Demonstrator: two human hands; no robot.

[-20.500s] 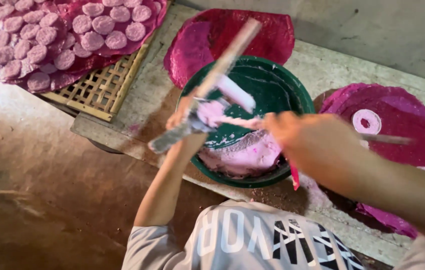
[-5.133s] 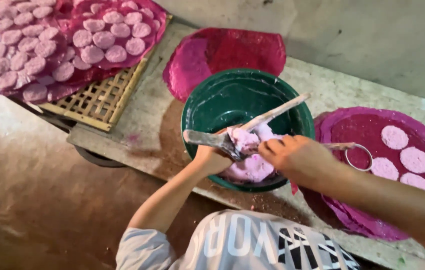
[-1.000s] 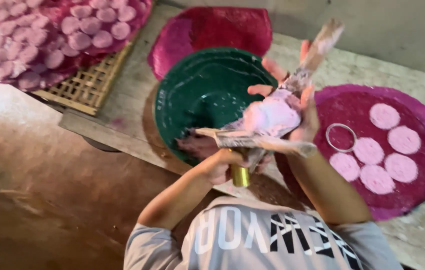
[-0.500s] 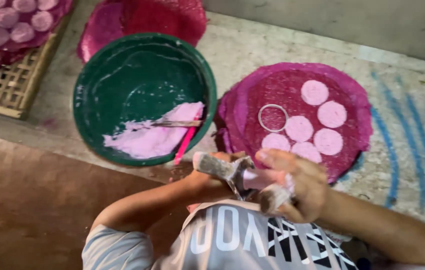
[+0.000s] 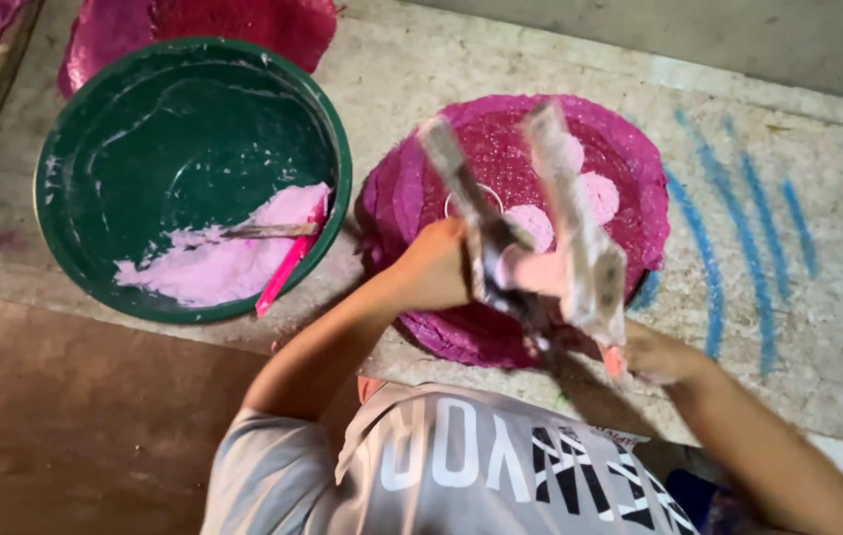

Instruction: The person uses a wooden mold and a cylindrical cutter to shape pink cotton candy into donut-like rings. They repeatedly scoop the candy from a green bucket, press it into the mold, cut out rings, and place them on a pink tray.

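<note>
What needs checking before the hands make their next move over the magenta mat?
1. Left hand grips a paste-coated flat stick: ok.
2. Right hand grips the second, wider stick: ok.
3. Sticks crossed over the magenta mat, pink paste lump between them: ok.
4. Metal ring lying on mat: partly hidden, cannot tell exact spot.
5. Free room on mat beside the pink discs: cannot tell, sticks block the view.
6. Green basin holds pink paste, with a utensil resting in it: ok.
</note>
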